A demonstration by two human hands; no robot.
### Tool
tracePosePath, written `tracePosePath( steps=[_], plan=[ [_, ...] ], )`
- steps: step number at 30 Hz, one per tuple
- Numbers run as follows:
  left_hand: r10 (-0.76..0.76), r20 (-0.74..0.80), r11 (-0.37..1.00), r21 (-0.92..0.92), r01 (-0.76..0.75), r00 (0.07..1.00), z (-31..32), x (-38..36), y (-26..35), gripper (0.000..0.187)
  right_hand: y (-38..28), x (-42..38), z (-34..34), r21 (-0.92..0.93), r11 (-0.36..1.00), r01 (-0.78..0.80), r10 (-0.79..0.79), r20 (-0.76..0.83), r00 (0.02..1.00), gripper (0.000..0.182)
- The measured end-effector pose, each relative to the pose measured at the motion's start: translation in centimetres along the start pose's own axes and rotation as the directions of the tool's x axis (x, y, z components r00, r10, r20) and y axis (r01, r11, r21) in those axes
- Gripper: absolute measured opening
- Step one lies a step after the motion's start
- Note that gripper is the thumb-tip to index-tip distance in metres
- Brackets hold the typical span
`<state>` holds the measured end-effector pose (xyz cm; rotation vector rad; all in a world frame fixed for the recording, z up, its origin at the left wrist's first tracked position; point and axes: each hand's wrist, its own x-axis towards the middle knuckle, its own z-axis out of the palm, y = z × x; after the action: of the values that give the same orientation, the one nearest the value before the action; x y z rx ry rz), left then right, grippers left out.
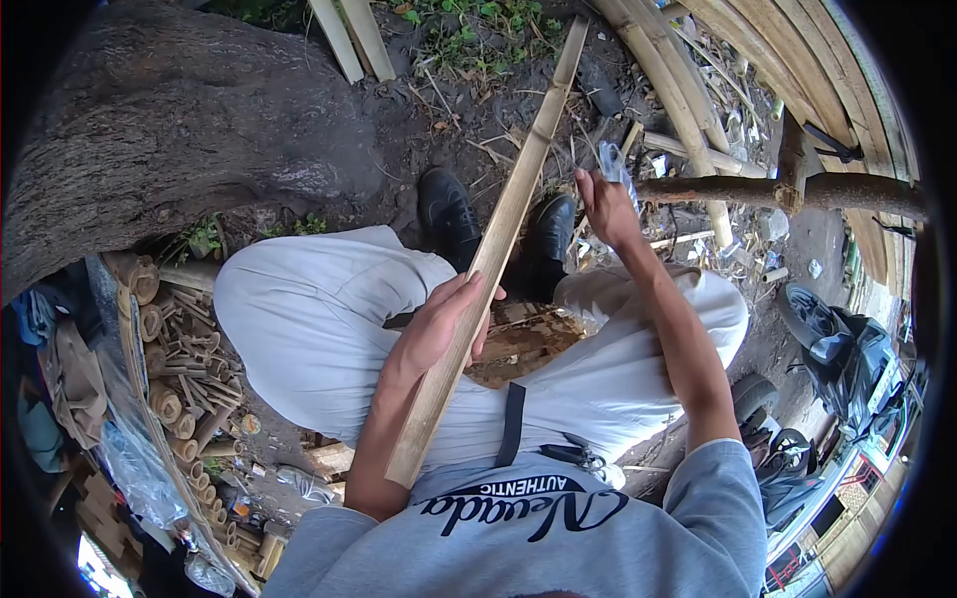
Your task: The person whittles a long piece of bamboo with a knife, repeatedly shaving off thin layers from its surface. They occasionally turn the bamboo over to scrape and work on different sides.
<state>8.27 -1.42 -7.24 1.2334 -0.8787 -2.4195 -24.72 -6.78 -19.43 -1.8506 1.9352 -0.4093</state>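
Your left hand (436,329) has its grip closed around the strip (502,234), seemingly to steady it, slanting from near your trousers (319,319) to far right. Your right hand (610,211) curls right of it; whether it holds anything, I cannot tell.

Outdoor setting in daylight. The floor is bare dark earth (411,128), strewn with dry leaves and scraps. A massive tree trunk (209,140) with furrowed bark occupies 10 o'clock; low green weeds (464,45) grow at 12 o'clock. Bamboo poles (658,80) lie toward 1 o'clock, with long slats (812,50) at 2 o'clock. Black plastic bags (847,364) lie between 3 and 4 o'clock. Cut bamboo sections (164,402) are heaped near 8 o'clock, where a bright patch (98,566) marks the far edge.
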Motion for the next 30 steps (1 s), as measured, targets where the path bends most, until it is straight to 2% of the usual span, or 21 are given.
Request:
tracePosePath(
  steps=[1,2,3,4,5,7,8,10,12,14,18,20,21,23,25,27,28,30],
  plan=[
    [-0.002,0.000,1.000,0.000,0.002,1.000,0.0,0.1,-0.1,0.054,-2.7,-1.3,-0.9,0.002,1.000,-0.015,0.015,0.060,0.998,0.045],
    [-0.065,-0.020,0.995,-0.072,0.064,0.998,0.1,0.3,-0.3,0.059,-3.6,-2.7,-0.6,-0.103,0.989,0.103,-0.098,0.050,0.994,0.040],
    [-0.129,-0.035,0.981,-0.147,0.123,0.991,0.3,0.5,-0.6,0.065,-5.5,-3.7,-1.0,-0.070,0.969,0.239,-0.239,0.009,0.971,0.036],
    [-0.132,-0.031,0.980,-0.152,0.126,0.991,0.3,0.7,-0.9,0.065,-6.7,-4.7,-1.5,-0.071,0.956,0.283,-0.276,0.094,0.956,0.033],
    [-0.127,-0.022,0.973,-0.195,0.120,0.992,0.2,0.8,-1.1,0.068,-7.4,-5.4,-1.2,-0.033,0.915,0.401,-0.401,0.019,0.916,0.038],
    [-0.131,-0.014,0.964,-0.234,0.124,0.991,0.1,0.8,-1.3,0.071,-8.6,-6.8,-1.6,-0.005,0.902,0.431,-0.429,0.095,0.898,0.039],
    [-0.121,-0.017,0.971,-0.209,0.115,0.992,0.2,0.8,-1.3,0.075,-8.6,-7.2,-1.1,0.015,0.924,0.382,-0.381,0.105,0.919,0.040],
    [-0.116,-0.022,0.977,-0.182,0.110,0.993,0.3,0.8,-1.2,0.080,-7.9,-6.9,-0.9,0.038,0.914,0.404,-0.405,0.128,0.905,0.040],
    [-0.118,-0.059,0.993,0.016,0.120,0.991,0.4,0.8,-1.1,0.085,-7.0,-6.1,-0.6,0.061,0.902,0.428,-0.432,0.149,0.889,0.040],
    [-0.121,-0.091,0.990,0.067,0.127,0.989,0.6,0.9,-1.3,0.084,-5.8,-5.3,0.2,0.014,0.852,0.523,-0.516,0.189,0.836,0.042],
    [-0.121,-0.139,0.981,0.138,0.140,0.983,0.5,0.8,-1.1,0.079,-4.5,-4.3,1.9,-0.005,0.816,0.578,-0.568,0.176,0.804,0.047],
    [-0.112,-0.139,0.981,0.141,0.131,0.984,0.4,0.8,-0.9,0.079,-4.0,-3.9,2.5,0.003,0.807,0.591,-0.587,0.120,0.801,0.048],
    [-0.103,-0.132,0.983,0.140,0.122,0.986,0.5,0.7,-0.9,0.078,-3.6,-3.6,2.6,0.005,0.807,0.591,-0.587,0.117,0.801,0.048],
    [-0.097,-0.137,0.980,0.158,0.119,0.986,0.7,0.7,-0.9,0.078,-2.6,-2.7,2.6,-0.045,0.878,0.476,-0.474,0.046,0.879,0.047],
    [-0.091,-0.133,0.978,0.175,0.114,0.987,1.1,0.8,-0.9,0.078,-0.6,-0.9,2.6,-0.162,0.932,0.324,-0.313,0.089,0.946,0.047],
    [-0.084,-0.132,0.977,0.183,0.108,0.988,1.2,0.8,-0.9,0.081,2.1,2.0,3.5,-0.151,0.989,-0.003,0.005,0.010,1.000,0.048],
    [-0.082,-0.127,0.976,0.188,0.105,0.988,1.0,0.8,-0.9,0.081,2.6,2.9,2.5,-0.195,0.980,0.042,-0.035,0.036,0.999,0.049],
    [-0.107,-0.101,0.985,0.124,0.120,0.989,0.3,0.9,-0.8,0.081,1.7,2.6,2.7,-0.147,0.989,0.005,-0.006,-0.008,1.000,0.049]
  ],
)
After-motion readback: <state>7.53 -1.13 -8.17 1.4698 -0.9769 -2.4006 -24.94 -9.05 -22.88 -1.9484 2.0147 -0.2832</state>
